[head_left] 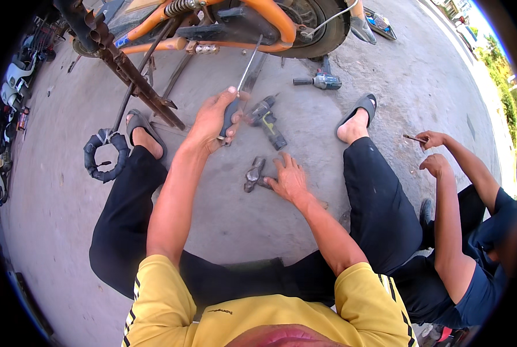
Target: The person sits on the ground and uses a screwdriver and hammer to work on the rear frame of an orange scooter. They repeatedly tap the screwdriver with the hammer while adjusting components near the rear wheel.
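My left hand [212, 118] is closed around the dark grey handle of a screwdriver [248, 68]. Its long metal shaft points up and away, the tip in front of the orange frame [276, 20] of a vehicle. Below and to the right, my right hand [290, 180] is palm down over the handle of a hammer [254, 174], fingers stretched out and apart. The thumb is close to the hammer's steel head; my hand hides most of the handle. Just beyond, a cordless drill [267, 124] with a grey and yellow-green body lies on the concrete.
An impact wrench [322, 80] lies beside the vehicle's rear tyre [328, 43]. A rusty metal stand [131, 72] rises at left, near a black-wrapped ring [106, 155]. On the right, a co-worker's hand [432, 140] holds a small rod. A tool tray [380, 24] is at the back.
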A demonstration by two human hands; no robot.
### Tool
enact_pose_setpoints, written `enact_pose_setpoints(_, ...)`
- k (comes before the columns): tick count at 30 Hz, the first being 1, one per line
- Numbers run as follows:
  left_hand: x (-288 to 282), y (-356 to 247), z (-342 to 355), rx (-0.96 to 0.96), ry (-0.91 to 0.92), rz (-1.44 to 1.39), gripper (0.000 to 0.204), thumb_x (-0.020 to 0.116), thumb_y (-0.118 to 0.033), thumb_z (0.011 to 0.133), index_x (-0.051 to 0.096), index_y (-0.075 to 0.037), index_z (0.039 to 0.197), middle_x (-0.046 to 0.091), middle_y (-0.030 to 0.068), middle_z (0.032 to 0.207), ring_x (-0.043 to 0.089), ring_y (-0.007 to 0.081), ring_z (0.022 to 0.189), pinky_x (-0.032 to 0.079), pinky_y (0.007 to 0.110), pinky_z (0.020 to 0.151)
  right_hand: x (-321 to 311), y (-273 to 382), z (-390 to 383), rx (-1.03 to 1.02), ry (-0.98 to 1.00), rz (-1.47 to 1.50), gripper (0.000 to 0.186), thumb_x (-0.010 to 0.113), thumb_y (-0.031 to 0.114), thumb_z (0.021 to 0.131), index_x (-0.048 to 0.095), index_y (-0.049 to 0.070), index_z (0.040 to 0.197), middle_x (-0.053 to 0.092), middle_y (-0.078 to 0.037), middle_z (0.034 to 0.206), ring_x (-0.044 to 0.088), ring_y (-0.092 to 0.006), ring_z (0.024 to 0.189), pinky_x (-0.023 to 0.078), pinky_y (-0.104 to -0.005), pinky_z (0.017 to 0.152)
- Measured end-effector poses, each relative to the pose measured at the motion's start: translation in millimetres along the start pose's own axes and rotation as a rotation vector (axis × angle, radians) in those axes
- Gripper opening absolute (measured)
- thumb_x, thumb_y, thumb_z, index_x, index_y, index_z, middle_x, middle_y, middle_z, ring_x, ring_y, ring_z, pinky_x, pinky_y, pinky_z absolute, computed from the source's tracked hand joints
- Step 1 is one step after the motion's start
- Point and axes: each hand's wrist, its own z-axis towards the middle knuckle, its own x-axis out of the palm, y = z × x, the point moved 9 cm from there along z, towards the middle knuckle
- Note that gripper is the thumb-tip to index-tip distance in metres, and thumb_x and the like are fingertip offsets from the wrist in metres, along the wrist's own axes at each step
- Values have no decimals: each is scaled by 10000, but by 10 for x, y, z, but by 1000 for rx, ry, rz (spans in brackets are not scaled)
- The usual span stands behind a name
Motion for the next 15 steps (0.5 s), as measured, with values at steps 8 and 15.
enact_pose_setpoints(8, -187, -205, -115, 48, -128, 274, 420, 541, -442, 1076, 670, -71, 1223, 546, 3, 731, 450, 96, 488, 352, 268, 432, 359, 25, -260, -71, 125, -60, 516, 825, 343, 854, 654, 44, 1238, 587, -142, 1242, 588, -362, 1186, 537, -500, 954)
enact_pose_setpoints(15, -122, -317, -123, 59, -32, 189, 433, 540, -418, 1081, 649, -58, 1295, 562, 12, 755, 462, 91, 494, 348, 254, 413, 571, 14, -294, -9, 254, -74, 487, 804, 294, 863, 592, 54, 1231, 574, -174, 1255, 606, -385, 1186, 541, -516, 934)
